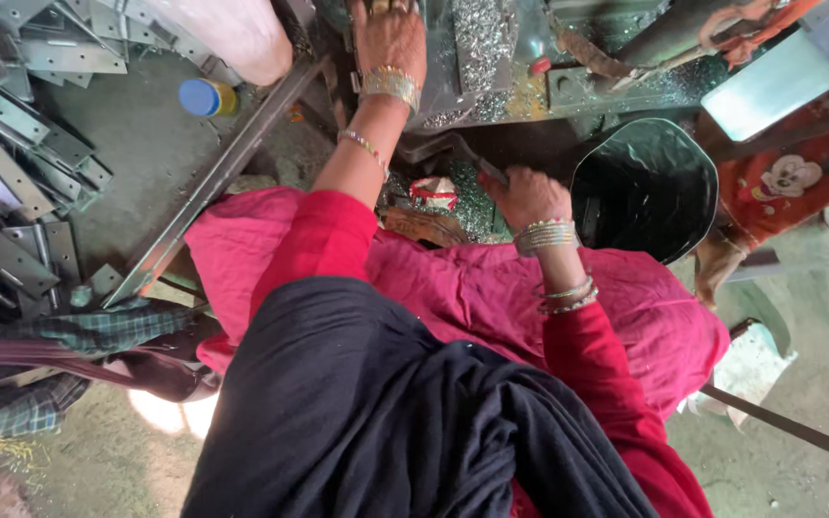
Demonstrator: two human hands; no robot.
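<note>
Watching from the head camera: my left hand (388,38) is stretched up to 12 o'clock onto the machine bed (568,91), palm down among the metal shavings (480,38); its fingertips run off the top edge, so I can't tell if they're spread or closed on anything. My right hand (527,195) sits near centre, fingers curled tight round a dark metal handle (453,149) that angles off toward 10 o'clock, a grip that looks set for pulling. A black bucket (645,187) stands at 3 o'clock of that hand, just beside it, likely to catch pieces. Flat metal brackets (11,192) are heaped at 9 o'clock on the floor, within arm's reach. A bottle with a blue cap (205,98) lies at 11 o'clock. Pink cloth (453,288) covers the lap.
</note>
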